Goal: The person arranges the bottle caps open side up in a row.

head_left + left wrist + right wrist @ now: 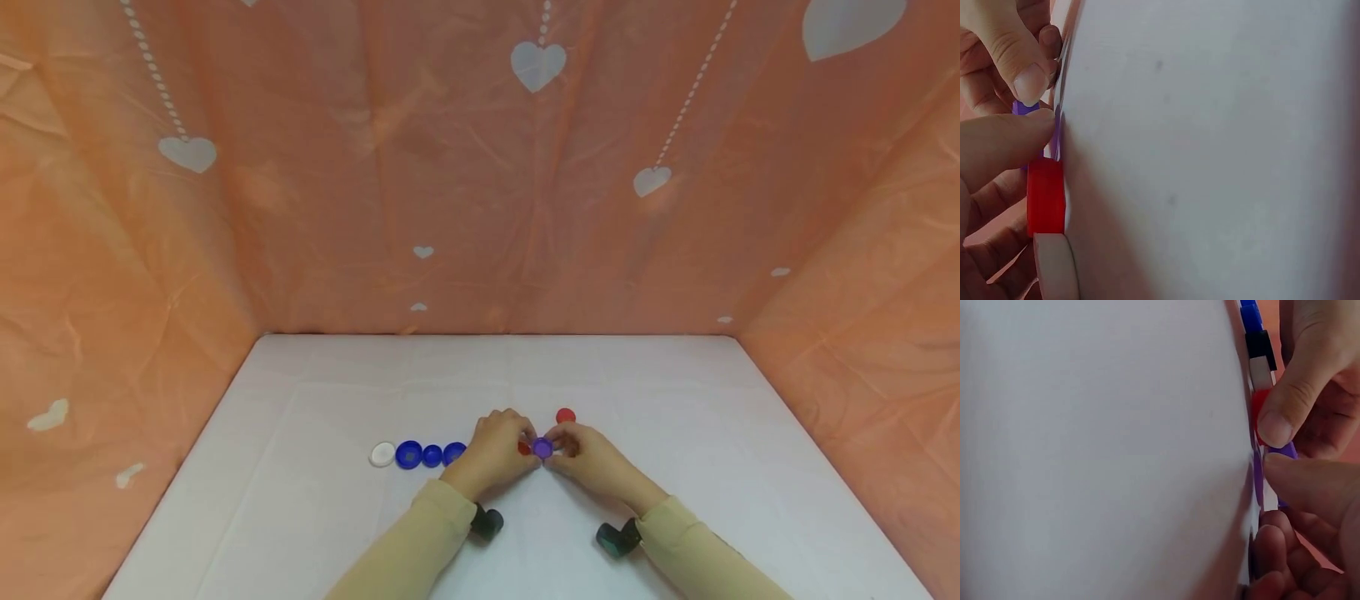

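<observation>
A small round purple cap (542, 448) is between my two hands, close over the table. My left hand (498, 446) pinches it from the left, its thumb at the near side of the cap. From the right, my right hand (592, 458) grips the same cap with thumb and fingers. In the left wrist view the purple cap (1024, 108) shows between the two thumbs. Right beside it stands a red cap (1046, 197), partly behind my left hand in the head view. A white cap (1057, 267) adjoins the red one.
Leftward the row runs on with a blue cap (454, 452), a small blue cap (432, 455), a larger blue cap (408, 454) and a white cap (382, 454). A black cap (1260, 350) shows in the right wrist view. Another red cap (566, 415) lies beyond my right hand.
</observation>
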### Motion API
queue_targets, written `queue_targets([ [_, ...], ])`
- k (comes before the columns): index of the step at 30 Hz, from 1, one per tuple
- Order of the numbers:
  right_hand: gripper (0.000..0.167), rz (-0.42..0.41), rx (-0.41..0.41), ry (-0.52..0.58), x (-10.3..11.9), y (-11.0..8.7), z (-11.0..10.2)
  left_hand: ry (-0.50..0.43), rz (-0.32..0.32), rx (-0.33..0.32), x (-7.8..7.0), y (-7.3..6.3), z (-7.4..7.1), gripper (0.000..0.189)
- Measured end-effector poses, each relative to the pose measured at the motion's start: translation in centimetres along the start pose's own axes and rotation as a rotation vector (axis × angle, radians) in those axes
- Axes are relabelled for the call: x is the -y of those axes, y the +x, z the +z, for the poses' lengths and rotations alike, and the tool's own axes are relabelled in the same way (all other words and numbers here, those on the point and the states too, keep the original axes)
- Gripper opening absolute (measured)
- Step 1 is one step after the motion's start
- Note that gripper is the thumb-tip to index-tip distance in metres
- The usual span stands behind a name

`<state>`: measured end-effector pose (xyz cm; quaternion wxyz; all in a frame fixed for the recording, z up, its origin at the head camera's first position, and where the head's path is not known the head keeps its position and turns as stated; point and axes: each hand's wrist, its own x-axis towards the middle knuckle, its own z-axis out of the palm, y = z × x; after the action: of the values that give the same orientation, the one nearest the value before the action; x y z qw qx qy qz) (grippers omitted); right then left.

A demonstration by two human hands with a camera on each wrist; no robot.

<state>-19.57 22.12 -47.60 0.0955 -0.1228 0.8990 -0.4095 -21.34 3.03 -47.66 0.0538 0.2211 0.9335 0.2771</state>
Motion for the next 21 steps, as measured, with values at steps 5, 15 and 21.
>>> queue_targets([
  [5,0.026,-0.004,-0.007,-0.031,-0.18,0.08,0.22,-0.002,-0.020,0.006,-0.02,-0.08,0.27,0.024],
  [15,0.027,-0.003,0.000,-0.057,-0.12,0.12,0.42,0.026,-0.032,0.010,-0.15,-0.08,0.27,0.026],
  [21,0.027,0.009,-0.002,-0.070,-0.21,0.13,0.55,-0.001,-0.067,0.024,-0.24,-0.13,0.17,0.026],
])
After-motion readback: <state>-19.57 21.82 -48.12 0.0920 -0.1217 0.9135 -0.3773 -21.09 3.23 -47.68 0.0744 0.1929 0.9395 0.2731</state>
